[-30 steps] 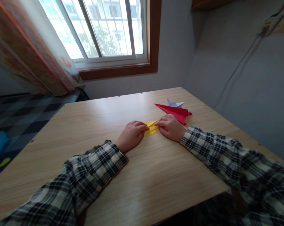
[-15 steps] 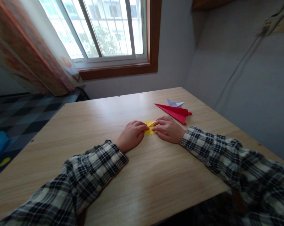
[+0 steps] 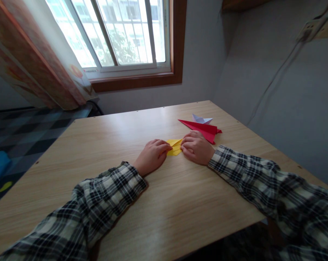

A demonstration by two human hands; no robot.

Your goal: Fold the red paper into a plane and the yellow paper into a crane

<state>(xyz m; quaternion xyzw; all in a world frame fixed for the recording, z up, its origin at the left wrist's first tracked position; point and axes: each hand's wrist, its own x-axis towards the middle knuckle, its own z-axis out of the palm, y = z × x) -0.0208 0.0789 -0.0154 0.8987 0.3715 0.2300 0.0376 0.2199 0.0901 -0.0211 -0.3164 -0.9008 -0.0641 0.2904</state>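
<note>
A small folded piece of yellow paper (image 3: 175,148) lies on the wooden table (image 3: 164,210) between my hands, with creases and a raised flap on its upper face. My left hand (image 3: 152,156) grips its left end, fingers bent together and the tips pressing on the paper. At the right end, my right hand (image 3: 197,148) has its fingers curled and closed on the paper's edge. Both hands cover the ends of the paper, so its full outline is hidden.
Just beyond my right hand lies a red paper plane (image 3: 203,130), with a white paper boat (image 3: 202,120) behind it. A window (image 3: 126,36) and a patterned curtain (image 3: 44,54) are beyond the table. A cable hangs from the socket (image 3: 311,30) on the right wall.
My right hand has slid to the right along the yellow paper and its fingers have curled in, baring more of the paper's middle. My left hand has stayed in place.
</note>
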